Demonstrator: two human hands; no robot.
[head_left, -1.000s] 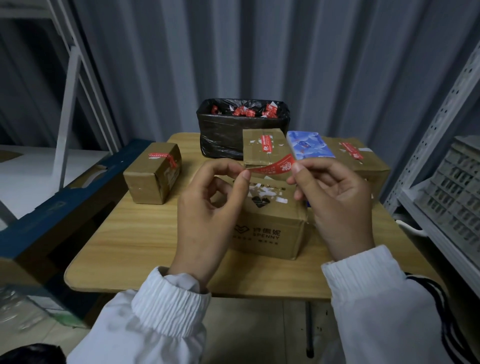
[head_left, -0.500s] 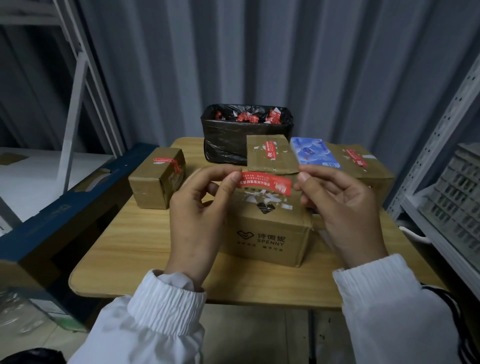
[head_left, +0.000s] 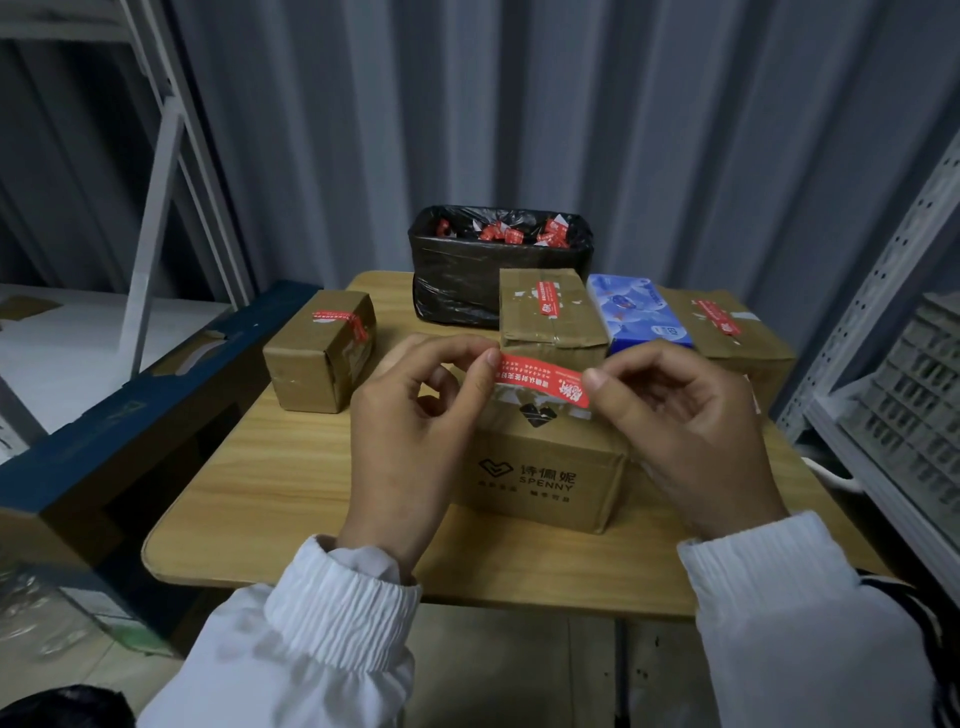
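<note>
Red label strip (head_left: 543, 382) spans left-right just above the box (head_left: 545, 473); left hand (head_left: 415, 431) and right hand (head_left: 680, 421) fingers (head_left: 480, 379) pinch one end each.

Print on red sticker (head_left: 540, 378) too small to read; SPENNY box (head_left: 540, 467) left end hidden behind left hand (head_left: 410, 436).

It was a parcel-packing storeroom: a grey corrugated metal wall (head_left: 519, 130) stood beyond the grip of the left hand (head_left: 410, 431) and right hand (head_left: 685, 426) on a red printed sticker strip (head_left: 543, 376), white perforated steel shelving (head_left: 878, 270) rose to its right, and sealed brown cardboard boxes (head_left: 319, 351) sat around it on a pale wooden table (head_left: 249, 493).
</note>
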